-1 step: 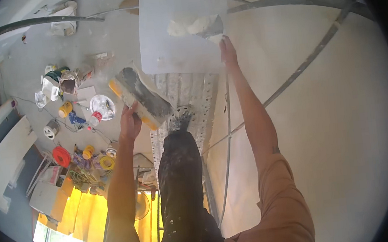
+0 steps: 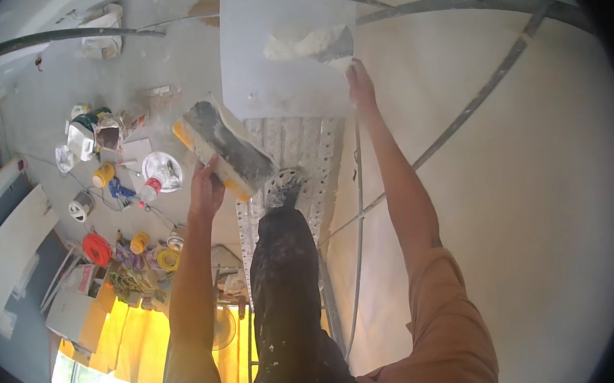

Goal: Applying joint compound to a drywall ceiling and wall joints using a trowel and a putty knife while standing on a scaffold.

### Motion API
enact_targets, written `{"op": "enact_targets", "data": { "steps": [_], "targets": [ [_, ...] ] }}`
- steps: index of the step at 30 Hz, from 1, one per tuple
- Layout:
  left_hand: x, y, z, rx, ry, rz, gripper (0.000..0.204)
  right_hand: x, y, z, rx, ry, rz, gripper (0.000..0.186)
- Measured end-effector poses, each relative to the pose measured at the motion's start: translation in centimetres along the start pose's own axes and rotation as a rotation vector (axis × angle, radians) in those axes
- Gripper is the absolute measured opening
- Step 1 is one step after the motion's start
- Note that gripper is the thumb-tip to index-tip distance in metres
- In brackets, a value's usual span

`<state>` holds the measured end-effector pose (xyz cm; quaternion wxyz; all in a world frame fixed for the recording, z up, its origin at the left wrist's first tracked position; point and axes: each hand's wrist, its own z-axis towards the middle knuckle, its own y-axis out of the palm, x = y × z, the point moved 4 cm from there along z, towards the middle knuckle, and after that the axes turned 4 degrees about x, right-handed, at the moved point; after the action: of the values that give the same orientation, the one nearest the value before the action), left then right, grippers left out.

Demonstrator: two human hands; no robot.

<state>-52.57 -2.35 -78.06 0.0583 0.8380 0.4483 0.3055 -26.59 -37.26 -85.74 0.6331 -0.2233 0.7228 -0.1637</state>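
Observation:
My left hand (image 2: 207, 191) is closed round the yellow-edged back of a wide plastering blade (image 2: 234, 150). Its grey face is smeared with white plaster and tilts down to the right, above the metal plank. Farther up and to the right, my right hand (image 2: 360, 85) grips a putty knife (image 2: 341, 46), its handle mostly covered by the fingers. A thick lump of cream plaster (image 2: 295, 44) sits along that knife's blade. The knife appears over a flat white board (image 2: 285, 93); whether it touches the board I cannot tell.
Below me is a perforated metal scaffold plank (image 2: 301, 136), with my shoe (image 2: 284, 190) on it. Scaffold tubes (image 2: 485, 109) cross at the right, beside a pale wall (image 2: 518, 207). Buckets, a round white tub (image 2: 161, 166) and a red coil (image 2: 97, 248) lie on the floor at left.
Almost nothing differs. The wide blade in my left hand sits very slightly to the right, and the white board appears a touch lower. Both hands keep their holds.

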Motion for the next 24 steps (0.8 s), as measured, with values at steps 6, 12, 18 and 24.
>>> {"op": "enact_targets", "data": {
  "steps": [6,12,18,24],
  "targets": [
    [3.6,13.1,-1.4,-0.19,0.009,-0.17,0.037,-17.2,-8.8,-8.4,0.024,0.096,0.284,0.042],
    [7.5,26.5,-15.9,-0.486,-0.125,-0.14,0.047,-33.6,-22.3,-17.1,0.196,-0.467,-0.107,0.05],
    [10.0,31.7,-34.9,-0.569,-0.005,0.117,0.049,-39.6,-32.1,-27.1,0.408,-0.678,-0.423,0.062],
    [11.5,30.5,-50.5,-0.658,0.09,0.115,0.048,-40.6,-43.0,-39.0,0.487,-0.5,-0.385,0.051]
  ]
}}
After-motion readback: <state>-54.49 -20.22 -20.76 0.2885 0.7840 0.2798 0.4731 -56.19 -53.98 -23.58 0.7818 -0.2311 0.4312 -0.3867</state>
